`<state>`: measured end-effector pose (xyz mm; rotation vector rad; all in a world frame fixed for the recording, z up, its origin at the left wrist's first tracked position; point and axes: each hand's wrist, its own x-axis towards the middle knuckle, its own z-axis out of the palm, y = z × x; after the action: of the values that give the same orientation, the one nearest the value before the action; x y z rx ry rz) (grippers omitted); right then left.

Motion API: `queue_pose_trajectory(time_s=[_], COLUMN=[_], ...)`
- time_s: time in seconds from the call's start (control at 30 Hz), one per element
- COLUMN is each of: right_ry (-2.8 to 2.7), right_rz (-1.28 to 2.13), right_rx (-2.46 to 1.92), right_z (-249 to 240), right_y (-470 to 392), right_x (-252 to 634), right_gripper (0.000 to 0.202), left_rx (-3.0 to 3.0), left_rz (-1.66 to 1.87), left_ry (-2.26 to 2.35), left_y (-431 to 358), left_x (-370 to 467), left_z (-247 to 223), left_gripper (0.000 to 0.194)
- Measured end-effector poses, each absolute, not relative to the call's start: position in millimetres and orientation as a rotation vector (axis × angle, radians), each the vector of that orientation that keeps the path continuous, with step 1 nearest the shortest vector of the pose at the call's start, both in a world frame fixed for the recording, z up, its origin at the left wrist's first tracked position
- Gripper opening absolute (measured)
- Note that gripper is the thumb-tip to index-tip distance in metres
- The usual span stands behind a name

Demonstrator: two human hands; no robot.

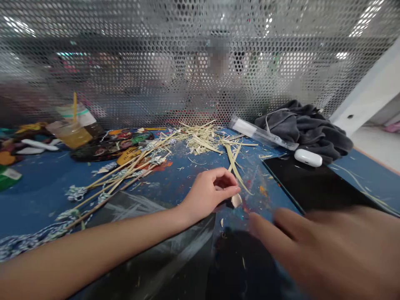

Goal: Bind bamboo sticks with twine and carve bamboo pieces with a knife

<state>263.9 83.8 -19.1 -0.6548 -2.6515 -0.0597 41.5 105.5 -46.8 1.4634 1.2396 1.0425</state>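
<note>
My left hand [212,191] is in the middle of the table, thumb and fingers closed in a pinch. At its fingertips is a small, pale, rounded piece [236,201] that looks like wood or bamboo; most of the grip is hidden behind the thumb. My right hand [331,246] is at the lower right, smeared by motion, so I cannot make out what its fingers hold. Beneath my left forearm lies a dark, scuffed sheet [175,258]. Thin pale shavings [222,223] are scattered near my left hand.
A heap of pale strips [200,139] lies against the perforated metal panel [187,83]. To the left are thin sticks [125,168] with braided cord and a drink cup [70,132]. A black tablet [321,183], white earbud case [308,158] and dark cloth [300,129] are right.
</note>
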Motion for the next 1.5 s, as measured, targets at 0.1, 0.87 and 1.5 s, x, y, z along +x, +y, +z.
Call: queue_pose_trajectory(time_s=[0.1,0.87,1.5], right_ry=[-3.067,-2.576,-2.605], right_rz=[0.134,0.121,-0.054], right_rx=[-0.513,-0.362,-0.250], right_z=[11.5,-66.8,-62.4], right_y=[120.1,156.0,157.2], right_x=[238.1,275.6,281.1], right_gripper=[0.029,0.012,0.011], left_rx=[1.460,1.487,1.554], left_rz=[1.037,0.955,1.007], left_ry=[1.235,1.176,1.190], left_y=[109.0,115.4,114.0], left_x=[40.9,40.0,41.6], left_z=[-45.5,-41.1,-45.6], left_gripper=[0.010,0.013,0.016])
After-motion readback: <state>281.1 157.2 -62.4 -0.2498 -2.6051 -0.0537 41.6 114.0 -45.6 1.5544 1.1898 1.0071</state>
